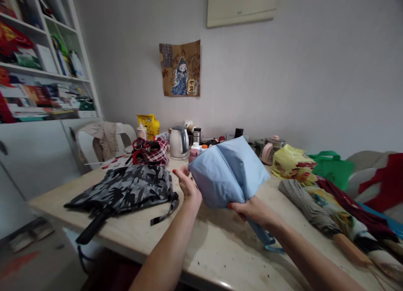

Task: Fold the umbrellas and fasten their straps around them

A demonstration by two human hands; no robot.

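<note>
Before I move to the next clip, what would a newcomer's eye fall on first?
The light-blue umbrella, held up over the table in the right hand, with the left hand beside it. Next, the camouflage umbrella lying at left, then the brown poster on the wall behind.

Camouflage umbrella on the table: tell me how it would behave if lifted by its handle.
The camouflage umbrella would probably flop, since its canopy lies loose with the strap undone. Its straight black handle looks rigid, so likely a firm grip. Rolling seems unlikely, as the canopy lies broad and flattened.
</note>
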